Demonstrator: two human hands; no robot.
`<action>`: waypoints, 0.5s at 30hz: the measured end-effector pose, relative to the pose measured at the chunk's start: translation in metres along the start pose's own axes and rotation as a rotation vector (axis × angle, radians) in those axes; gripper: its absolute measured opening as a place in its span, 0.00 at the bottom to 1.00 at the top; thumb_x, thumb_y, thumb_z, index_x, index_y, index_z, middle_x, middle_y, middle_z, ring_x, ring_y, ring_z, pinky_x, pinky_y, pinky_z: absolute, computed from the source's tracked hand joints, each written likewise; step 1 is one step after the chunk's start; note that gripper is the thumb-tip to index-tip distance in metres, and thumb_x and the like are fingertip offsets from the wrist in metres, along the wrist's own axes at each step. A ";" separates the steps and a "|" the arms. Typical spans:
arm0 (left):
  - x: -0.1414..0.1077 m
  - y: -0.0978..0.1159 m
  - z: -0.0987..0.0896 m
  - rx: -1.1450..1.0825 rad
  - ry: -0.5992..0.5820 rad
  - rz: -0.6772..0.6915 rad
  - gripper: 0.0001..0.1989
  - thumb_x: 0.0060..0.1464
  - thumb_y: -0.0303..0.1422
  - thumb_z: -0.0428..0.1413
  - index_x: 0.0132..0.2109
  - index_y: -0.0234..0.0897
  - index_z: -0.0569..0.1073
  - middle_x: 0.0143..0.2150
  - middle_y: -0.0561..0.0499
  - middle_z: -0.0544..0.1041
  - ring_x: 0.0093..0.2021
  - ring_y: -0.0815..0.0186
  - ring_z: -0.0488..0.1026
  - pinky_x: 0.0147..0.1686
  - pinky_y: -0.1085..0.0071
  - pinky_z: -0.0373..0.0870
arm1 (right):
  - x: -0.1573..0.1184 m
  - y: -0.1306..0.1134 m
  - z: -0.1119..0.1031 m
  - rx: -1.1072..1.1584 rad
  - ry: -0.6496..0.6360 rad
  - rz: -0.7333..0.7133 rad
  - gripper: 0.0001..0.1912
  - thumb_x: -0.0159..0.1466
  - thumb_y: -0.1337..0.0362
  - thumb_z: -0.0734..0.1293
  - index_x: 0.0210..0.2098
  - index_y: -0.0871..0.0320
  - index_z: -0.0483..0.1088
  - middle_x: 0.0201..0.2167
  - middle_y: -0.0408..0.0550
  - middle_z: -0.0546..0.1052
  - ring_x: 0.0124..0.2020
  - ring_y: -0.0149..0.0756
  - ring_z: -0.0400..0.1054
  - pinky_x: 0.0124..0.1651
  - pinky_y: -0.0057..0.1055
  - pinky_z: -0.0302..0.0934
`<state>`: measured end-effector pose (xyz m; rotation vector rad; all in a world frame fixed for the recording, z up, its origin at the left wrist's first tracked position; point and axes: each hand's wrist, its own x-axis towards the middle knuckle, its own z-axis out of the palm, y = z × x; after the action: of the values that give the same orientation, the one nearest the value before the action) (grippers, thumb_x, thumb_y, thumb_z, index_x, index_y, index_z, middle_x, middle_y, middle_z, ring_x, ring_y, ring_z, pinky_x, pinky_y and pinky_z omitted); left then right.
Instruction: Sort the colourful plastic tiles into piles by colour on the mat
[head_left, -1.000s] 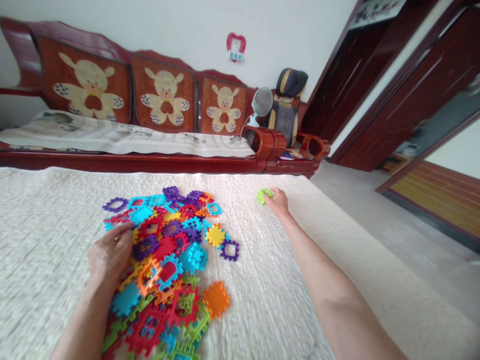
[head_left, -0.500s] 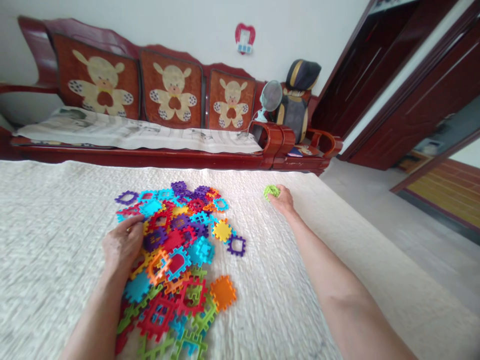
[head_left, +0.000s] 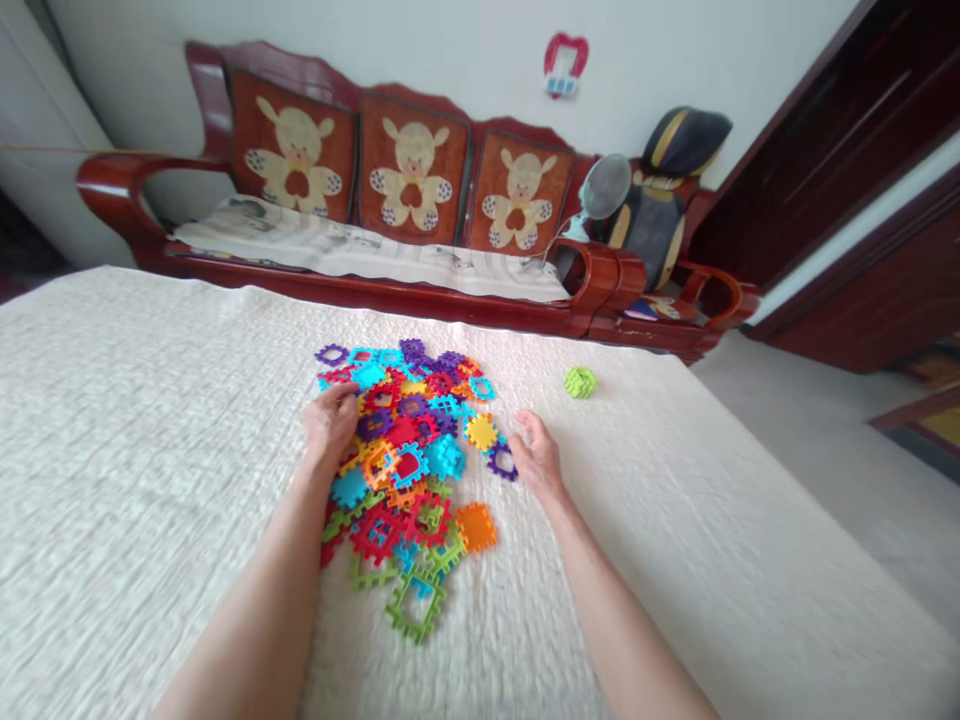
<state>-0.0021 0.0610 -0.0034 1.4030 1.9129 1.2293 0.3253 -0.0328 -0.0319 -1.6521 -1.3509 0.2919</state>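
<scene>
A loose pile of flat notched plastic pieces in red, blue, purple, orange, yellow and green lies on the cream quilted cover. At the pile's left edge is my left hand, its fingertips touching pieces near a light blue one; whether they grip anything is hidden. My right hand is right of the pile with its fingers apart and nothing held, beside a purple frame piece. A light green ball-shaped piece rests alone on the cover, beyond my right hand and to its right.
Behind the covered surface stands a red wooden sofa with bear-patterned cushions. A small fan and a chair with a dark headrest are at the back right. Grey floor shows at the right.
My right hand has let go of the green ball and come back toward the pile. The camera view has turned left. My left hand stays at the pile's left edge.
</scene>
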 end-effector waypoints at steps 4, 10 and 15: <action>0.000 0.003 0.000 -0.011 -0.004 -0.001 0.19 0.50 0.32 0.50 0.45 0.37 0.82 0.37 0.48 0.81 0.40 0.59 0.77 0.50 0.63 0.73 | -0.023 -0.019 0.013 -0.061 -0.038 -0.122 0.22 0.62 0.56 0.63 0.54 0.56 0.70 0.50 0.56 0.79 0.51 0.47 0.73 0.56 0.46 0.65; 0.002 -0.004 0.002 -0.011 -0.005 0.018 0.20 0.52 0.33 0.49 0.46 0.38 0.81 0.36 0.49 0.81 0.37 0.61 0.77 0.44 0.65 0.74 | -0.025 -0.024 0.013 -0.188 -0.075 -0.293 0.19 0.63 0.57 0.63 0.50 0.57 0.73 0.47 0.56 0.80 0.49 0.47 0.72 0.56 0.46 0.62; 0.002 -0.008 0.002 -0.031 -0.025 0.074 0.19 0.54 0.33 0.49 0.48 0.37 0.80 0.36 0.48 0.81 0.37 0.61 0.77 0.41 0.66 0.75 | -0.022 -0.021 0.013 -0.173 -0.080 -0.332 0.17 0.62 0.57 0.63 0.48 0.57 0.73 0.46 0.56 0.80 0.47 0.47 0.73 0.53 0.44 0.63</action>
<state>-0.0052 0.0629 -0.0108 1.4773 1.8326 1.2643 0.2955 -0.0464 -0.0303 -1.5343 -1.7232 0.0469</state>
